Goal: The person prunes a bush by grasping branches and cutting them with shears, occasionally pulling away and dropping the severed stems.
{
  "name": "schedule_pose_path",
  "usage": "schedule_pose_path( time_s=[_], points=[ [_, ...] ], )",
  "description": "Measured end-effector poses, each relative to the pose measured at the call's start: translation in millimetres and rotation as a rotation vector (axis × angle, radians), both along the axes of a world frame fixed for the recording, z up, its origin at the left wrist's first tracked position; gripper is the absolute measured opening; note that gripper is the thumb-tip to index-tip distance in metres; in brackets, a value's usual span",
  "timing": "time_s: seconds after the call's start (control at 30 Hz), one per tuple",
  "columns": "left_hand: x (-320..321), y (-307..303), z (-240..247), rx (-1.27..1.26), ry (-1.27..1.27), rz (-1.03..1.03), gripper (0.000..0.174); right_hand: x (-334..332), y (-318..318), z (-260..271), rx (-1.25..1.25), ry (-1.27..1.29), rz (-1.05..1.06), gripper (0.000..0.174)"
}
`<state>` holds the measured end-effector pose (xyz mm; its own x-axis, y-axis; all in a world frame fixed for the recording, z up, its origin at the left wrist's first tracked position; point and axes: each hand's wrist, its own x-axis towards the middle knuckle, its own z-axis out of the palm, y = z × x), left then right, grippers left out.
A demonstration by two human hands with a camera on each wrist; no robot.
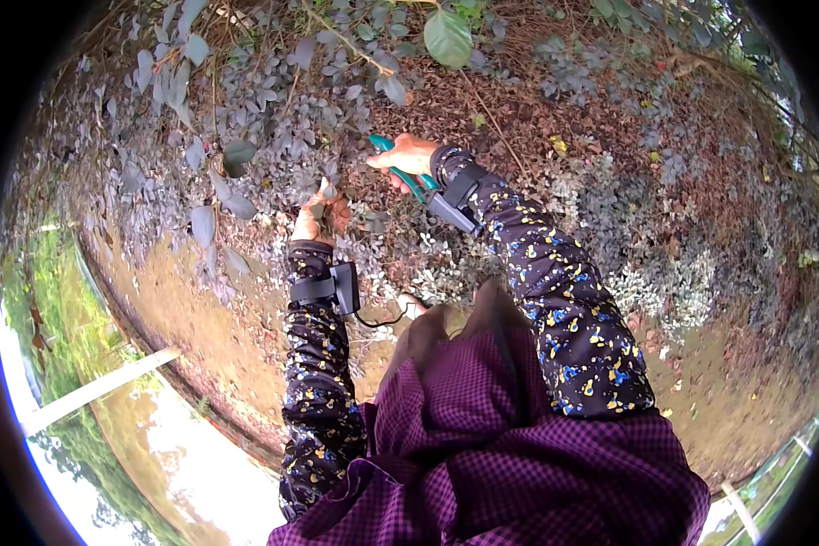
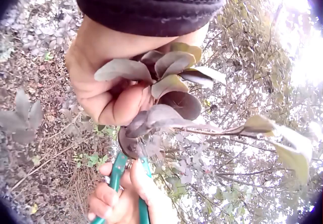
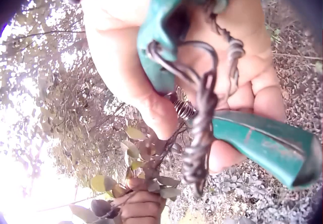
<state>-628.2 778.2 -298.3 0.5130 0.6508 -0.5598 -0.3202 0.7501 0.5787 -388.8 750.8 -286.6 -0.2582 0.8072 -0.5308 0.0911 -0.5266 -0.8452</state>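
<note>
My left hand (image 1: 314, 217) grips a small bunch of leafy twigs (image 2: 171, 65), its fingers curled in around the stems. My right hand (image 1: 411, 156) holds pruning shears (image 2: 118, 171) by their green handles. Twisted wire (image 3: 199, 138) and a coil spring show between the handles, which stand spread in the right wrist view. In the left wrist view, the dark blades (image 2: 128, 144) are right at the fingertips of the left hand and overlap the leaves there. A longer twig (image 2: 217, 130) with several leaves sticks out sideways beside the blades.
Shrub branches with greyish leaves (image 1: 246, 109) hang at the upper left, and one larger green leaf (image 1: 448, 38) is at the top. Dry leaf litter (image 1: 464, 109) and low foliage (image 1: 601, 200) cover the ground. A pale post (image 1: 100, 391) stands at the lower left.
</note>
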Motion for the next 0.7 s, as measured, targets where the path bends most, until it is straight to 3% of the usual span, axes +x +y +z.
schedule_pose_path(
  time_s=[0.03,0.07,0.17,0.2,0.23,0.33,0.4,0.5,0.57,0.6,0.63,0.67,0.7],
  points=[
    [-0.9,2.5,-2.9,-0.006,-0.053,-0.006,0.023,2.1,-3.6,2.1,0.001,-0.002,0.002,0.041],
    [-5.9,9.0,-1.3,-0.091,0.040,-0.162,0.023,4.4,-7.9,4.9,-0.027,0.012,-0.035,0.040],
    [11.8,-1.2,2.7,-0.020,0.100,-0.095,0.024,3.9,-26.2,3.1,-0.050,0.047,-0.209,0.035],
    [19.1,-9.7,7.7,-0.021,0.005,-0.036,0.021,5.9,-34.9,-1.6,-0.058,0.102,-0.262,0.033],
    [16.8,-7.2,-1.1,-0.003,-0.139,-0.181,0.021,6.9,-51.7,-0.5,-0.070,0.158,-0.318,0.032],
    [18.6,-15.1,-1.5,0.177,0.495,-0.358,0.025,11.9,-109.9,-22.3,-0.119,0.214,-0.424,0.032],
    [7.9,-37.6,-9.9,0.148,0.433,-0.457,0.027,12.5,-159.4,-46.1,-0.246,0.205,-0.485,0.033],
    [-32.0,-81.2,-13.0,0.245,0.504,-0.699,0.034,10.1,-261.3,-121.3,-0.515,0.177,-0.498,0.031],
    [-69.4,-100.5,-13.7,0.089,0.475,-0.715,0.035,-3.1,-342.3,-152.5,-0.755,-0.223,-0.535,0.037],
    [-86.9,-107.2,-10.5,0.051,0.467,-0.703,0.033,1.6,-418.7,-258.0,-0.395,-0.891,0.049,0.042],
    [-104.5,-112.2,-7.3,0.015,0.460,-0.690,0.032,-13.3,-480.2,-302.8,-0.736,-0.687,-0.197,0.038],
    [-124.1,-116.4,-14.2,-0.014,0.496,-0.596,0.030,-8.2,-550.1,-324.4,-0.772,-0.492,0.020,0.037],
    [-142.3,-117.5,-22.3,-0.045,0.532,-0.505,0.028,-35.9,-602.9,-350.9,-0.983,-0.309,-0.344,0.039]
  ],
)
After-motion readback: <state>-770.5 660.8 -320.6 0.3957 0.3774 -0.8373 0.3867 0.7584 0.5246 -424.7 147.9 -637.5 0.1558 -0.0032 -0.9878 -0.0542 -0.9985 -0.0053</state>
